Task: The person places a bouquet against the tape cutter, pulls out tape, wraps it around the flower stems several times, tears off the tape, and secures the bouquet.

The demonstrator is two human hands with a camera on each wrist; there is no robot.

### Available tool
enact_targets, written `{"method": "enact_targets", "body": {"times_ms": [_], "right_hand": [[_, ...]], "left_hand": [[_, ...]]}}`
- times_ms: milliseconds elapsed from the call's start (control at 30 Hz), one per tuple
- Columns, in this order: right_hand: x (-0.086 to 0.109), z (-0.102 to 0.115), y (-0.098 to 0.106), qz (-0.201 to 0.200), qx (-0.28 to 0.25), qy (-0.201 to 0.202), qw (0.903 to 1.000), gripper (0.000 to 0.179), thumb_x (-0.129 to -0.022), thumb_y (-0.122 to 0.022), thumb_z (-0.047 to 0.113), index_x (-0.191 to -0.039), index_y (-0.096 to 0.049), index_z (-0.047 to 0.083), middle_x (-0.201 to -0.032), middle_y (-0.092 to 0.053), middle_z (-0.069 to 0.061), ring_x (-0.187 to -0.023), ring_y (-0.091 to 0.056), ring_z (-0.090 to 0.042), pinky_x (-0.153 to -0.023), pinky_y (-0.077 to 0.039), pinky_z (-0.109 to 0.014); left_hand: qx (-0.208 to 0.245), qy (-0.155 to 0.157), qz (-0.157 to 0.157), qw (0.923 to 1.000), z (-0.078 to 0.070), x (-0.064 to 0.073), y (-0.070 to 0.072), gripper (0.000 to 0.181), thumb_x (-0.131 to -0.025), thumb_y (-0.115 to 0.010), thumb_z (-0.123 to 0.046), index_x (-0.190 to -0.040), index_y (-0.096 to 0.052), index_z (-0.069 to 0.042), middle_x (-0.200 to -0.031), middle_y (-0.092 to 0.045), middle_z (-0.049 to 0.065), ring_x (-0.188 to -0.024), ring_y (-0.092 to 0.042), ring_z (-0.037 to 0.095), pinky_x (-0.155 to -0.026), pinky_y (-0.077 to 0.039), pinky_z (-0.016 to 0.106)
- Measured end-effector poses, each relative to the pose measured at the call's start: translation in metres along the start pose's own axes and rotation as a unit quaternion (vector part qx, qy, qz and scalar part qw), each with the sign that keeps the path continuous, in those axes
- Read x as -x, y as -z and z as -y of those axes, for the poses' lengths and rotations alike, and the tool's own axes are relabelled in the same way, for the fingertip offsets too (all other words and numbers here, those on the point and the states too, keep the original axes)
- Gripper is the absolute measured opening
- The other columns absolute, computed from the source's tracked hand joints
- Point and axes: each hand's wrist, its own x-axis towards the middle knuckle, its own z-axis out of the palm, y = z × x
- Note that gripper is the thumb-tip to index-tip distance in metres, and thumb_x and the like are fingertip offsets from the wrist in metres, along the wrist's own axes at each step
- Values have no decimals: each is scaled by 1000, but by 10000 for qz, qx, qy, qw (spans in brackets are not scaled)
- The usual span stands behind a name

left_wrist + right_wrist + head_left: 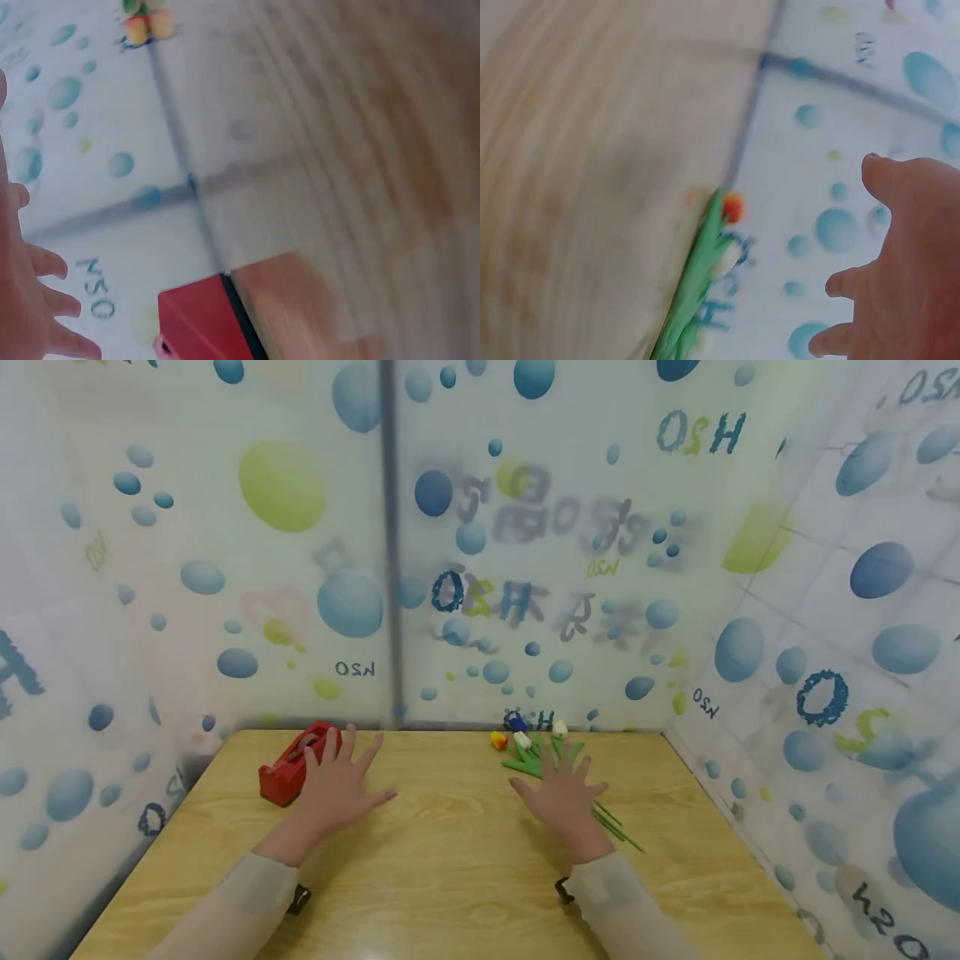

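My left hand (pixel 337 787) is held over the table with its fingers spread, overlapping a red tape dispenser (pixel 283 779) in the head view. The dispenser (pixel 201 321) also shows at the bottom of the left wrist view, beside the fingers (pixel 56 300). Over on the right, my right hand (pixel 564 797) spreads its fingers above a bunch of tulips (pixel 527 765). White, blue and orange-yellow blooms point to the back, while the green stems (pixel 618 828) run out past the hand toward the front. Neither hand grips anything.
The wooden table (pixel 442 860) ends at a back wall (pixel 465 635) covered in bubble-print sheeting. A similar printed side wall (pixel 817 710) stands close along the right edge. Dark straps (pixel 297 899) show at the wrists.
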Motion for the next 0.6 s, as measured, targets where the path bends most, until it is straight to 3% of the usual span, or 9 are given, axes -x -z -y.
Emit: {"method": "enact_targets", "body": {"times_ms": [233, 367, 467, 600], "right_hand": [[-1, 58, -3, -54, -824, 199, 9964, 89, -101, -58, 66, -170, -28, 17, -175, -20, -25, -156, -26, -58, -110, -34, -88], [0, 102, -10, 100, -2076, 413, 9773, 81, -103, -67, 47, -164, -37, 3, -169, -36, -26, -151, -41, -51, -119, -41, -70], [2, 140, -17, 233, -2806, 532, 9581, 76, -102, -69, 42, -159, -43, -1, -163, -47, -24, -149, -46, -46, -122, -42, -62], [10, 188, -33, 313, -3444, 555, 9367, 70, -102, -71, 42, -153, -51, -1, -155, -56, -23, -144, -52, -43, -119, -48, -58]], "left_hand": [[342, 297, -692, 9966, 35, 25, 21, 90, -95, -72, -59, -165, -37, -14, -164, -33, 37, -148, -30, 63, -104, -30, 91], [833, 721, -851, 9903, 65, 34, 29, 82, -102, -65, -57, -160, -40, -5, -156, -40, 38, -139, -37, 61, -98, -37, 89], [1407, 1103, -698, 9814, 89, 38, 33, 85, -103, -64, -55, -159, -39, 3, -155, -42, 39, -139, -39, 61, -107, -38, 84], [2026, 1703, -97, 9643, 119, 45, 35, 87, -104, -64, -46, -161, -29, 10, -159, -37, 42, -143, -37, 62, -116, -35, 78]]}}
